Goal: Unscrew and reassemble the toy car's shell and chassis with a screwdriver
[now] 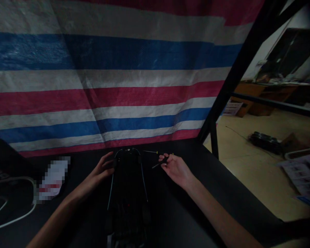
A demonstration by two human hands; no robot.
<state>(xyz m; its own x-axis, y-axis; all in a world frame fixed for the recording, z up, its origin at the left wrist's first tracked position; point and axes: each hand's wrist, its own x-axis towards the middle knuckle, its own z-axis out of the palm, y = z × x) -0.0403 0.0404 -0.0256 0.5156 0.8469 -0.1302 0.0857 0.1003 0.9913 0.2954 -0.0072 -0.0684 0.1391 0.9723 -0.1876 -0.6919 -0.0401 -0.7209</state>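
Observation:
A long black toy car (129, 186) lies on the dark table in front of me, apparently underside up, with wheels and thin pale trim lines along both sides. Against its far left edge rest the outstretched, spread fingers of my left hand (102, 168). To the right of the car, my right hand (177, 167) is closed around a small screwdriver (157, 165), its shaft angled down and left. Just beyond those fingers is another screwdriver (151, 152) with yellow on its handle, its thin shaft directed toward the car. Dim light hides most of the car's detail.
A striped plastic sheet (118, 79) hangs behind the black table (185, 213). On the left are a white cable (18, 218) and a blurred-out pale object (54, 179). A dark metal frame (214, 117) rises at the right; beyond it, another black object (265, 143) lies on the floor.

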